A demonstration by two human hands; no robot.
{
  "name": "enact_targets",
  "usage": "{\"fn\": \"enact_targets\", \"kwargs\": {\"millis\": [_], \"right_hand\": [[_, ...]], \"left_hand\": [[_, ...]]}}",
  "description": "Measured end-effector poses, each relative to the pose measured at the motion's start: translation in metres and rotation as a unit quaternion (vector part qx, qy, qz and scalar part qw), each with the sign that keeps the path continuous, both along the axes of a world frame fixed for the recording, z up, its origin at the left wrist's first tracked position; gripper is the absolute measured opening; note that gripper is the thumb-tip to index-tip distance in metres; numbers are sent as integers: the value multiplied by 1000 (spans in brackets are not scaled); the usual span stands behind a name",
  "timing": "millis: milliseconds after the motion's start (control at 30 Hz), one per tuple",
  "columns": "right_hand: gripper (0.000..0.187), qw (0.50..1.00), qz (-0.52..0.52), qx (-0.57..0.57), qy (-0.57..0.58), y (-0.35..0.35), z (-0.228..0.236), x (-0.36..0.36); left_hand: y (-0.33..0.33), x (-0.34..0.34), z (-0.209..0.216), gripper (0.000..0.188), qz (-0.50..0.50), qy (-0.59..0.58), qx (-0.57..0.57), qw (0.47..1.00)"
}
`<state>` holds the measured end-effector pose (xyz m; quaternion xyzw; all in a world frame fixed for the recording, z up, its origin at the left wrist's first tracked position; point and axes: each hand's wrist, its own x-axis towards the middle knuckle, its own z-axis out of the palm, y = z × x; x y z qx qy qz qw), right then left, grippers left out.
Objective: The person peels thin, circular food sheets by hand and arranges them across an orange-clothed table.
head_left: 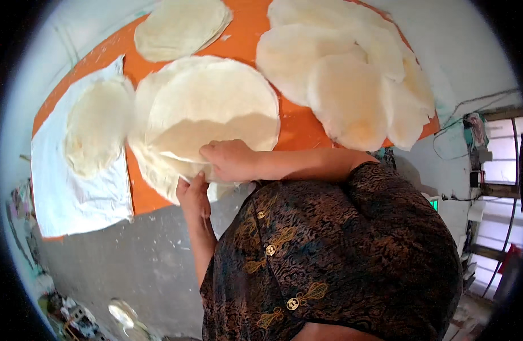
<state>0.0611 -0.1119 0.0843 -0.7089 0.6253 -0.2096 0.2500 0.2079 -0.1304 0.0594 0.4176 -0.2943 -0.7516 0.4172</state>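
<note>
Grey concrete floor (147,261) fills the near ground, with scattered small objects at the lower left rim, too blurred to identify. Nearest the camera, the person's dark patterned garment (341,256) with gold buttons covers the lower right and hides the table's near edge there. Left hand (194,196): fingers extended upward, tips touching the near, overhanging edge of the flatbread stack (204,113); whether they grip it cannot be told. Right hand (232,160): reaches in from the right, curled over the same near edge, fingers pressing on a lifted top sheet. Flatbread stack: large, round, thin, pale cream sheets, lying at the front of the round orange table (290,122), upper sheet raised along its near rim. White cloth (73,193), left of the stack, carries one smaller round flatbread (96,125). Farther back: another folded flatbread (182,25) at top centre, and overlapping pale rounds (346,74) at the right.
</note>
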Motion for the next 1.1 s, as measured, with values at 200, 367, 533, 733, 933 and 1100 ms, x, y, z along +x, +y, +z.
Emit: {"fn": "enact_targets", "kwargs": {"millis": [200, 367, 533, 733, 933, 1100], "right_hand": [[20, 991, -55, 84, -87, -38, 10, -33], [26, 980, -103, 36, -165, -122, 45, -97], [23, 981, -88, -51, -167, -216, 136, -189], [15, 868, -314, -128, -364, -242, 219, -377], [24, 650, -490, -211, -542, -204, 85, -497], [23, 814, -556, 10, 166, -149, -29, -493]], "left_hand": [[-14, 23, -27, 38, 48, -1, -18, 999], [-49, 72, -63, 19, 131, -114, 110, 979], [-56, 92, -77, 10, 139, -130, 120, 974], [-53, 88, -65, 14, 146, -134, 154, 968], [-55, 94, -69, 21, 151, -125, 146, 970], [-51, 103, -74, 27, 135, -120, 174, 968]]}}
